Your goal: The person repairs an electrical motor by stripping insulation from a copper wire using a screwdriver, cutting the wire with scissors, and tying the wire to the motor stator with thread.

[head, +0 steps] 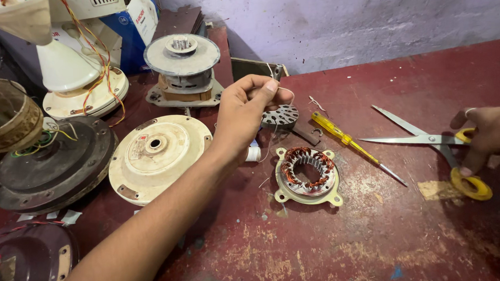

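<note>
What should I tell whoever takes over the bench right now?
Left hand: raised, fingertips pinching a thin thread above the stator.
Right hand: gripping the open scissors by the yellow handles, blades flat on the table.
Stator lies flat with copper windings in place; the screwdriver lies beside it; a white spool sits behind the left wrist.
Done: thread pulled up, scissors in hand.
Left: thread is not yet cut; the blades are well apart from it.

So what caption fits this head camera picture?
Left hand pinches thin thread above a copper-wound stator; right hand grips yellow-handled scissors.
</note>
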